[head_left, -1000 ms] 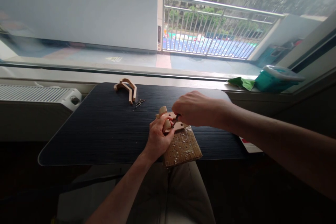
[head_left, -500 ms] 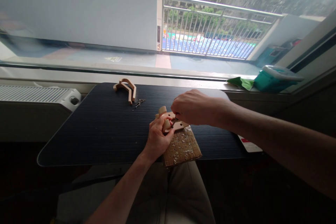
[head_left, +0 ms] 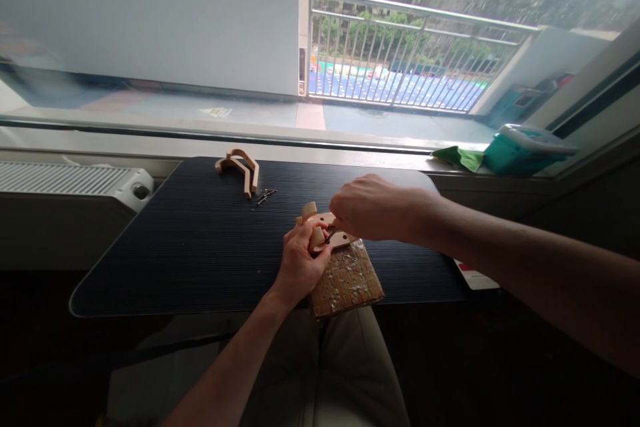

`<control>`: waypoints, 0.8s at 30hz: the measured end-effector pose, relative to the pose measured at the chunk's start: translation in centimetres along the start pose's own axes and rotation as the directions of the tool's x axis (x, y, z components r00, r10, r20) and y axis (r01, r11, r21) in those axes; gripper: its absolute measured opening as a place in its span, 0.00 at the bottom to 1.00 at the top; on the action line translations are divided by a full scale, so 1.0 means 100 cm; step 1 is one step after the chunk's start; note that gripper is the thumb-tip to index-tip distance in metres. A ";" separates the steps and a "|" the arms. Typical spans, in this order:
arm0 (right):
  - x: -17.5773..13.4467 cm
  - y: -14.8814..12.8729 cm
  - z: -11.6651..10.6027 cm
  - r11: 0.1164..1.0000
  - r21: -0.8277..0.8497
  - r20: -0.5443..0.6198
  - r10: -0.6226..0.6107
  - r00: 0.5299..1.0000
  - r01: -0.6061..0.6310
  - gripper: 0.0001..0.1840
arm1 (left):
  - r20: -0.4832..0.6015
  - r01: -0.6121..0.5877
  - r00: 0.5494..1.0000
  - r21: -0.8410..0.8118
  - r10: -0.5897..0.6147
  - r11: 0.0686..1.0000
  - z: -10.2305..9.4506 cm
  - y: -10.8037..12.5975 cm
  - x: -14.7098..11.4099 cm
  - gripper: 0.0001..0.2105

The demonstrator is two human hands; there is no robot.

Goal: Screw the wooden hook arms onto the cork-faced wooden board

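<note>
A light wooden piece [head_left: 341,239] with dark round holes and curved ends lies over the far end of a cardboard slab [head_left: 346,280] wrapped in clear tape. My left hand [head_left: 303,255] is closed around its left side, thumb and fingers pressing on the wood. Above it, my right hand [head_left: 365,205] is closed in a fist on a thin dark metal tool [head_left: 331,235]. The tool slants down to a hole near my left thumb; its upper part is hidden in the fist, so its exact kind does not show.
Two curved wooden pieces [head_left: 243,170] lie at the back left of the dark table [head_left: 200,247], near several loose screws [head_left: 266,196]. A red and white card [head_left: 477,275] is at the right edge. A teal container [head_left: 523,150] and a green cloth [head_left: 460,157] stand on the windowsill.
My right fist has shifted slightly to the right and turned a little, and the tool now leans more. My left hand and the wooden piece stay in place.
</note>
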State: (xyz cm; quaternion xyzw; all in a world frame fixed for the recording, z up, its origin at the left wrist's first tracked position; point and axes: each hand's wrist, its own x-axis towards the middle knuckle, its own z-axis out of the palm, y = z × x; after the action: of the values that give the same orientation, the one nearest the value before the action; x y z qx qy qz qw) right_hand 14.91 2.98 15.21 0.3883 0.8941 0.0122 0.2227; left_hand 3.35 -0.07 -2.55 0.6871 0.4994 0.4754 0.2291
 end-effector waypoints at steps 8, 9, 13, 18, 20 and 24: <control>-0.002 -0.002 -0.006 0.998 0.001 0.027 -0.064 0.998 0.064 0.09 | -0.015 -0.003 1.000 0.015 0.004 1.000 0.001 0.000 -0.001 0.14; -0.001 -0.003 -0.005 0.998 0.008 0.021 -0.062 0.998 0.062 0.10 | -0.016 -0.003 1.000 0.017 0.003 1.000 0.001 0.000 -0.001 0.14; 0.006 -0.003 -0.003 0.998 0.041 0.021 -0.038 0.999 0.037 0.11 | -0.016 -0.012 1.000 0.033 0.013 0.999 0.001 -0.002 -0.001 0.14; 0.003 -0.002 -0.007 0.998 0.042 0.040 -0.051 0.998 0.049 0.11 | -0.023 -0.026 0.999 0.023 0.027 0.999 0.001 -0.002 -0.001 0.15; 0.001 -0.001 -0.007 0.996 0.045 0.027 -0.074 0.997 0.072 0.10 | -0.006 -0.014 1.000 0.013 0.014 1.000 0.000 -0.001 -0.001 0.14; 0.004 0.002 -0.001 0.998 0.025 -0.004 -0.054 0.999 0.054 0.11 | -0.003 0.000 1.000 0.011 0.000 1.000 -0.001 0.000 0.000 0.14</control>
State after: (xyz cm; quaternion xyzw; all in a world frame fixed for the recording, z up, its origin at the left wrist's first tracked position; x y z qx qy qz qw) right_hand 14.78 3.42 15.20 0.3668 0.9048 -0.0041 0.2164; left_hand 3.29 -0.13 -2.51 0.6877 0.5024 0.4736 0.2245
